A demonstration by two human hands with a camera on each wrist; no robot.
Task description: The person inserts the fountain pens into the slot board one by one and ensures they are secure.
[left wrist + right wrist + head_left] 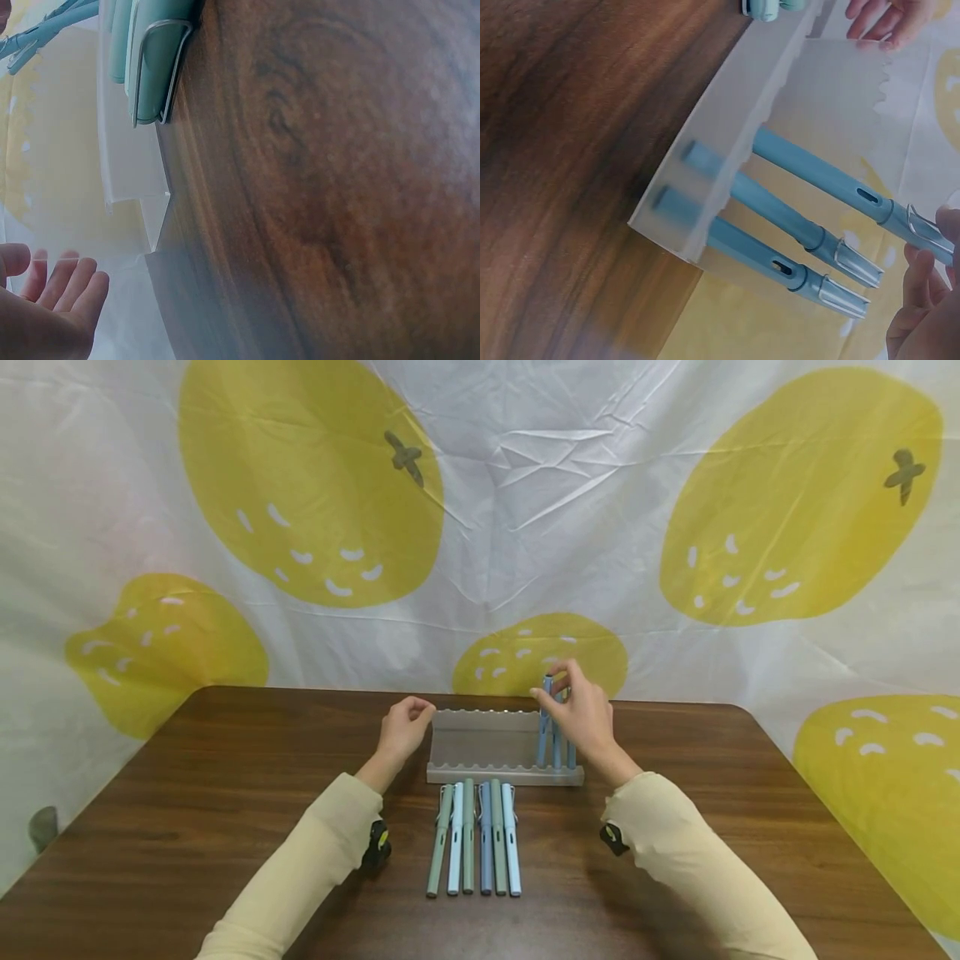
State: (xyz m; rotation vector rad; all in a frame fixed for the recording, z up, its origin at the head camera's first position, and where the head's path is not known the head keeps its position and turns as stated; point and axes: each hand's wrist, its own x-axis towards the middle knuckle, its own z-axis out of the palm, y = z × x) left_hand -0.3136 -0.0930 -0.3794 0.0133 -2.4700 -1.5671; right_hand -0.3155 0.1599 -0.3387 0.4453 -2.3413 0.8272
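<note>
A translucent pen rack [483,747] with scalloped edges stands on the table. My left hand [405,727] pinches its upper left corner between thumb and fingers. With my right hand [585,706] I grip a blue fountain pen [817,172] by its clipped cap end. This pen leans in the rack, its lower end behind the scalloped front lip. Beside it, two more blue pens [769,206] lean in neighbouring notches at the right end, caps up. The left wrist view shows my left fingers [79,289] at the panel's side edge.
In front of the rack lies a row of several pens [468,839] in green, light blue and blue, clips toward the rack. The brown wooden table [225,827] ends at a white curtain [510,527] printed with yellow fruit.
</note>
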